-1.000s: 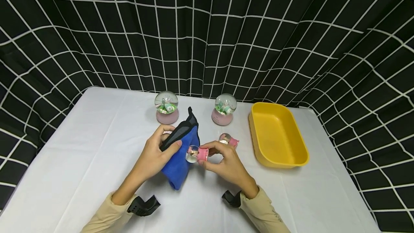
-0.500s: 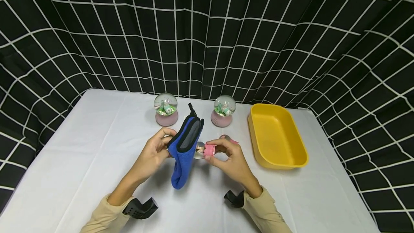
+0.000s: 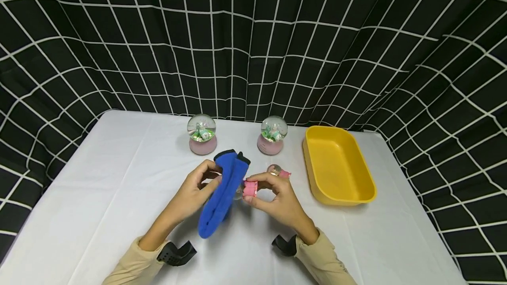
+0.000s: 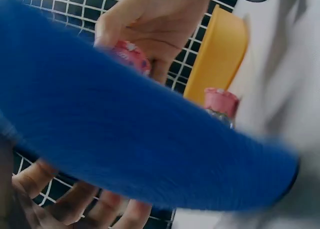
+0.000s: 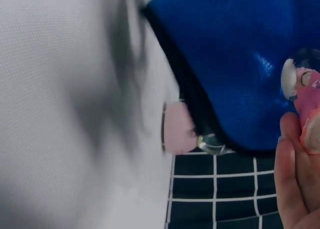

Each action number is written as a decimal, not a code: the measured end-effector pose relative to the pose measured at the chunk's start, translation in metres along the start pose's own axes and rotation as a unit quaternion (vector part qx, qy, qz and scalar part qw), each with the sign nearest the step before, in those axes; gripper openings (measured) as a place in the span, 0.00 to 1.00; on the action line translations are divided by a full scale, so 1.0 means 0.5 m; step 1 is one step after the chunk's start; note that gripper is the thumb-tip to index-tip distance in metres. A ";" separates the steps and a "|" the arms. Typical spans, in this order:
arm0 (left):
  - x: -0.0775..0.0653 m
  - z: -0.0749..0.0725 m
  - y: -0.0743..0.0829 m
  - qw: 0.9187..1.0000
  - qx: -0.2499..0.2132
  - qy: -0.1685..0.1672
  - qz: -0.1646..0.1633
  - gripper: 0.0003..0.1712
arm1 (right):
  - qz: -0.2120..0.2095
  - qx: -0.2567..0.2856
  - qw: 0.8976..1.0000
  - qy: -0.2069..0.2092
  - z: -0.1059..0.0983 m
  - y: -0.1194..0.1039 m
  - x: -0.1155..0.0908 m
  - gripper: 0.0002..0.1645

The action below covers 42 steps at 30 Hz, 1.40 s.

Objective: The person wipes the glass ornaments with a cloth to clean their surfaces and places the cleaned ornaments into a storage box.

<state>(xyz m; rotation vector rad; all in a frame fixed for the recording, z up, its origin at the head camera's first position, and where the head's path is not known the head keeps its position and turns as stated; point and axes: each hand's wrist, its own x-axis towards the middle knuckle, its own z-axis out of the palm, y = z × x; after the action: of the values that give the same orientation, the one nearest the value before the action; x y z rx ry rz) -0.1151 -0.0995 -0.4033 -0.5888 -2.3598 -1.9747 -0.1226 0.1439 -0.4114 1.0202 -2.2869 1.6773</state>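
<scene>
In the head view my left hand (image 3: 194,191) grips a folded blue cloth (image 3: 222,197) with black edging, its long end hanging down. My right hand (image 3: 280,195) pinches a small snow globe (image 3: 251,188) by its pink base, glass end toward the left. The cloth lies against the glass and partly hides it. In the right wrist view the small globe's figure (image 5: 305,81) shows in front of the blue fabric. Blurred blue cloth (image 4: 150,139) fills most of the left wrist view. Behind my right hand a second small pink snow globe (image 3: 274,169) lies on its side.
Two larger snow globes, a left one (image 3: 202,133) and a right one (image 3: 272,134), stand upright on pink bases at the back of the white table (image 3: 119,166). A yellow tub (image 3: 339,166) sits at the right. A black gridded curtain (image 3: 222,56) hangs behind.
The cloth has turned over in my left hand, from its grey-sided fold to blue outward. The small globe shifted slightly right, then back left, in my right hand.
</scene>
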 end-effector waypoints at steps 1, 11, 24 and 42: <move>0.000 0.001 -0.001 1.000 0.001 -0.004 -0.004 0.09 | 0.003 0.000 1.000 0.001 0.001 -0.002 0.000 0.21; -0.007 -0.007 0.004 0.997 -0.023 -0.065 0.043 0.24 | 0.013 0.014 0.999 0.028 -0.003 0.001 0.001 0.22; -0.005 -0.009 -0.002 0.990 -0.025 -0.141 0.021 0.46 | 0.063 0.083 0.995 0.007 0.000 -0.008 0.003 0.19; 0.000 -0.011 -0.027 0.985 -0.101 -0.053 0.127 0.16 | 0.154 0.140 0.978 -0.023 -0.002 -0.025 0.006 0.24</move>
<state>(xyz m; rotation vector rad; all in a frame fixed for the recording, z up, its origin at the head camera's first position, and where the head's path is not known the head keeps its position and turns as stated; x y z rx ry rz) -0.1203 -0.1067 -0.4152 -0.9737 -2.0242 -2.1224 -0.1180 0.1416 -0.3997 0.7827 -2.3848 2.1689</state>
